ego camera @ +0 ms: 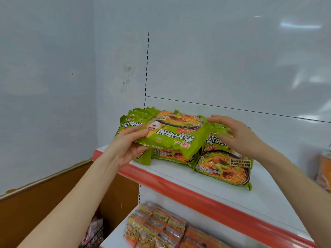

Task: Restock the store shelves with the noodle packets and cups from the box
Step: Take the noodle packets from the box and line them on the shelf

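The left hand is clamped on the near-left end of a green noodle packet, thumb on top and fingers underneath. It holds the packet flat and raised a little, with the print upside down to the wearer. Behind and beneath this hand, a left pile of the same green packets leans on the top shelf. Straight under the held packet lies a middle pile.

The right hand is apart from the left, with its fingers spread and nearly straight. It rests over a right pile, and its fingertips reach the held packet's far-right corner. It seems to grip nothing.

The step in hand looks like placing: this packet is going onto the middle pile. The next move calls for lowering it level, squaring its edges with the packets below, and letting the left thumb go while the right hand steadies the neighbouring pile. Slippery wrappers could slide forward toward the shelf's red front strip. The box is out of view.
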A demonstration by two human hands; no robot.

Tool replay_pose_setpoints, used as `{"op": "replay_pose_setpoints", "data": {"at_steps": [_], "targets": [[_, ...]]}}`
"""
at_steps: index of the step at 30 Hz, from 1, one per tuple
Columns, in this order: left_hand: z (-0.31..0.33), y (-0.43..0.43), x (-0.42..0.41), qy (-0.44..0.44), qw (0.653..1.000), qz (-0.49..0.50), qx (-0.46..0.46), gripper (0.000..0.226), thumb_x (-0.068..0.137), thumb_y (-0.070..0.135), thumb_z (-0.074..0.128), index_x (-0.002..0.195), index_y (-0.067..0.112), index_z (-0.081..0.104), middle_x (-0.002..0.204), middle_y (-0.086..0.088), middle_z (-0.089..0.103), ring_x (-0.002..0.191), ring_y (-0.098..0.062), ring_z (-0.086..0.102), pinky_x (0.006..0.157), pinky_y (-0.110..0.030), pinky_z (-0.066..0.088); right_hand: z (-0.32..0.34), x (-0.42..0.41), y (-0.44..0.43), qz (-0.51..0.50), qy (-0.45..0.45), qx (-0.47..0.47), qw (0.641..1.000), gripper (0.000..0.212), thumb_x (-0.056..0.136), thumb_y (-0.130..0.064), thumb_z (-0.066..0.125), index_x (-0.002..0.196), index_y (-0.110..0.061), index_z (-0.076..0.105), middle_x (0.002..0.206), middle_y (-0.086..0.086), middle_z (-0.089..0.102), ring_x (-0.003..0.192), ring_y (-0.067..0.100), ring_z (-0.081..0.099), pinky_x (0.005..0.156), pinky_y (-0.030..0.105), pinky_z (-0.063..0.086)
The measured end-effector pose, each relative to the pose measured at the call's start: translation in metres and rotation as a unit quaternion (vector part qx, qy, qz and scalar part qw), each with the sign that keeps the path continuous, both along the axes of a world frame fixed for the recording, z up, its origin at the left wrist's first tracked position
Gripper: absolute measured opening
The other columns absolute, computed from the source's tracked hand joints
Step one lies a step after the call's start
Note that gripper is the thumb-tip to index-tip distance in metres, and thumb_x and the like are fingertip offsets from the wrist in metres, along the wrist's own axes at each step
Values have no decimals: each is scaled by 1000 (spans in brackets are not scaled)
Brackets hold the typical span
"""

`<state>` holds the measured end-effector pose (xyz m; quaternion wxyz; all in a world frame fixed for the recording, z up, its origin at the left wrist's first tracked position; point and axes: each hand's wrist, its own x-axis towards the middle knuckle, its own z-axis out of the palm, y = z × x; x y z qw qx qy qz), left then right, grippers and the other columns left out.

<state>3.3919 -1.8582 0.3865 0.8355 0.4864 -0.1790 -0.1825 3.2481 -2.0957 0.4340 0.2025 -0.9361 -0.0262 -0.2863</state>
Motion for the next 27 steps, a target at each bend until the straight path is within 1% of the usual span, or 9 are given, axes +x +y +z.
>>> {"op": "replay_pose_setpoints", "data": {"at_steps": [4,10,12,15,18,19,20,23,27], "targets": [[-8,6,-9,-57,997,35,-39,31,83,-6,56,103,18,60,70,0,73,59,-14,69,55,-27,57,9,1,5,-4,-45,111,993,33,87,1,53,109,-24,58,112,-7,59,109,10,55,98,26,40],[-10,7,-21,-141,988,60,-2,40,78,-7,61,100,27,63,99,5,64,69,-12,69,62,-23,57,29,22,34,11,-89,107,990,25,88,-22,60,112,-17,62,111,-4,61,105,8,56,96,24,41],[-7,5,-25,-172,983,57,31,40,78,-6,62,101,26,63,101,6,64,70,-9,69,63,-22,56,34,27,43,24,-96,65,993,35,84,-26,66,118,-19,59,121,-5,58,114,7,50,102,25,36],[12,1,-29,-248,963,31,102,40,77,-9,64,99,25,63,102,3,64,72,-6,68,65,-21,57,46,32,58,70,-19,-106,992,69,76,-31,73,136,-24,41,148,-5,35,135,8,30,102,12,19],[39,-7,-34,-324,934,17,151,38,76,-10,65,96,22,64,95,3,67,71,-4,68,63,-19,56,61,39,66,70,111,-172,976,86,76,-30,73,145,-22,23,148,-5,34,125,9,40,70,-7,35],[46,-9,-37,-340,927,17,160,36,76,-9,65,94,22,64,91,4,67,68,-3,68,60,-17,55,65,39,66,66,139,-165,974,87,76,-29,73,146,-21,22,145,-3,39,116,9,45,58,-5,38],[52,-12,-39,-355,919,23,168,36,76,-8,66,93,23,64,88,4,67,67,-2,67,58,-16,53,67,40,65,56,145,-164,974,86,75,-30,74,145,-20,24,140,-1,44,112,10,47,60,-1,40],[55,-18,-37,-390,905,86,149,37,75,-1,71,95,30,63,93,5,67,75,-3,67,69,-21,56,69,36,61,20,111,-185,976,70,71,-34,76,132,-19,45,121,1,55,112,18,52,83,23,38],[26,-20,-25,-347,886,290,105,23,85,10,65,104,21,63,96,5,64,86,-4,63,81,-23,53,70,27,43,-19,26,-98,995,44,70,-34,77,108,-16,63,95,-1,56,91,17,54,74,25,36]]}}
